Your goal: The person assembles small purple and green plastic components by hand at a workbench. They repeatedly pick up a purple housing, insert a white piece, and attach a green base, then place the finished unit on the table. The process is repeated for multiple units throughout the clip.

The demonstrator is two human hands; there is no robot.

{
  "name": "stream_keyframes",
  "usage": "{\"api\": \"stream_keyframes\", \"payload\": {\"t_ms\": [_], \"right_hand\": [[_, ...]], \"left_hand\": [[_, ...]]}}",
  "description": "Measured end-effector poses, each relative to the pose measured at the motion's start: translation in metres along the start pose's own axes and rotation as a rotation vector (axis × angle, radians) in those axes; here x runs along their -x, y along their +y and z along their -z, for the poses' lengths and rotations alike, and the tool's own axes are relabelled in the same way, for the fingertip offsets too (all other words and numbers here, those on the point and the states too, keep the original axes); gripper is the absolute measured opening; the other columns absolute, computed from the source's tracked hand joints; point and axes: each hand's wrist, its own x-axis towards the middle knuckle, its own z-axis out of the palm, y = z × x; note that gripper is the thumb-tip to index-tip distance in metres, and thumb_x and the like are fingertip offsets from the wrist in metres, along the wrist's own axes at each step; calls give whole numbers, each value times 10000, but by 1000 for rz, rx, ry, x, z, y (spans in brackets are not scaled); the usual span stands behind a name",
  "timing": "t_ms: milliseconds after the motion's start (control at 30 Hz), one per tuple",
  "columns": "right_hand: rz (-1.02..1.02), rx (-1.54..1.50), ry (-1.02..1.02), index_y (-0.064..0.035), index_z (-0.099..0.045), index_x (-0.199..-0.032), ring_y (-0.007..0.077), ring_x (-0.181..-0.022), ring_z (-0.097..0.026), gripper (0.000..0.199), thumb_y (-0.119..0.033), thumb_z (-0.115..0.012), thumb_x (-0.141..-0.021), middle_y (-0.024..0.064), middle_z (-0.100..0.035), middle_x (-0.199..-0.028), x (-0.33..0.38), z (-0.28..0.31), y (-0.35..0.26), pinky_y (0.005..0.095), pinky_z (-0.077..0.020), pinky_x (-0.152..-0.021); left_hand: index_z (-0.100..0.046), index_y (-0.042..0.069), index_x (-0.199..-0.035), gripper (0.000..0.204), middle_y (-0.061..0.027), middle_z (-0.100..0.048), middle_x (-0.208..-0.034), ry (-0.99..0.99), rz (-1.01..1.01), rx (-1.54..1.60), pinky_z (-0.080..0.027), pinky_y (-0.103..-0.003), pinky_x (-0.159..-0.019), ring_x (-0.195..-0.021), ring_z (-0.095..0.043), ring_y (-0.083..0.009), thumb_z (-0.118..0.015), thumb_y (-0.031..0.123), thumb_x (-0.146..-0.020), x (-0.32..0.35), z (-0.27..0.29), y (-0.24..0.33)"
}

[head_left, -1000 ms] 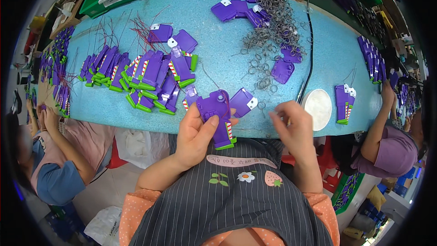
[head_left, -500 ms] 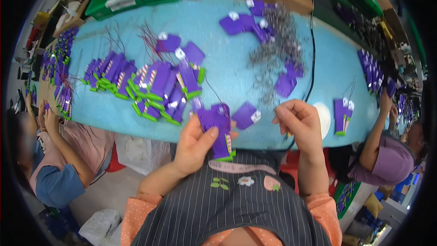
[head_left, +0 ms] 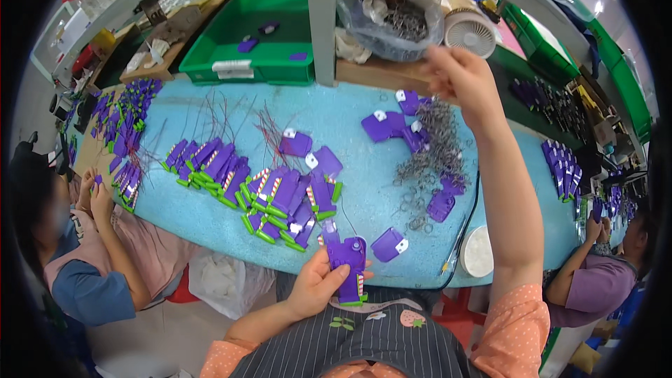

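Note:
My left hand (head_left: 316,287) grips a flat purple toy figure (head_left: 348,262) with green feet and a striped leg, held upright at the near edge of the blue table (head_left: 378,196), just above my lap. My right hand (head_left: 458,77) is raised high over the far side of the table, arm stretched out and fingers pinched together. Whatever is between the fingertips is too thin to make out. Below that hand lies a heap of small metal rings (head_left: 434,143) with purple tags (head_left: 385,124) around it.
Rows of finished purple-and-green figures (head_left: 269,203) cover the table's left half. A green tray (head_left: 259,35), a plastic bag of metal parts (head_left: 392,17) and a small white fan (head_left: 469,31) stand at the back. A white round lid (head_left: 479,252) lies near the front edge. Other people work at the left (head_left: 91,238) and the right (head_left: 595,283).
My right hand has gone from beside the figure near the table's front edge up and away to arm's length over the far side. My left hand still holds the figure.

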Motion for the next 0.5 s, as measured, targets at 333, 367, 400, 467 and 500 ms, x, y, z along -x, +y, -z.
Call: {"api": "stream_keyframes", "payload": {"t_ms": [333, 367, 400, 467, 500], "right_hand": [[198, 825, -321, -21, -650, -811, 302, -674, -600, 97, -102, -616, -768, 138, -602, -761, 153, 12, 72, 404, -466, -598], [240, 900, -327, -19, -641, -761, 313, -720, -606, 114, -132, -639, -759, 137, -587, -755, 158, 4, 74, 425, -476, -615], [242, 972, -319, -17, -638, -757, 314, -705, -602, 127, -143, -647, -757, 134, -583, -750, 158, -1, 79, 417, -474, -611], [238, 1129, -290, -12, -631, -748, 315, -675, -593, 157, -165, -664, -751, 128, -575, -738, 156, -7, 96, 402, -470, -602], [113, 1184, -286, -12, -623, -730, 316, -692, -595, 222, -227, -678, -743, 133, -580, -748, 154, -12, 99, 411, -471, -616]], "left_hand": [[-320, 10, -1304, 367, -160, -538, -1200, -32, -2, -16, -462, -361, -902, -1063, -578, -246, -408, 63, -952, 7, -3, -2], [-329, 7, -1299, 360, -154, -540, -1198, -29, 21, -7, -466, -348, -892, -1056, -580, -234, -411, 64, -952, 7, -8, -3], [-331, 9, -1301, 366, -171, -545, -1193, -23, 25, -20, -473, -356, -890, -1048, -587, -249, -416, 64, -949, 7, -14, -3], [-334, 13, -1304, 378, -204, -554, -1184, -29, 35, -42, -486, -374, -885, -1032, -602, -279, -426, 64, -941, 5, -22, -5], [-330, 14, -1311, 382, -203, -553, -1187, -43, 36, -53, -486, -373, -885, -1036, -600, -277, -424, 65, -945, 4, -24, -4]]}}
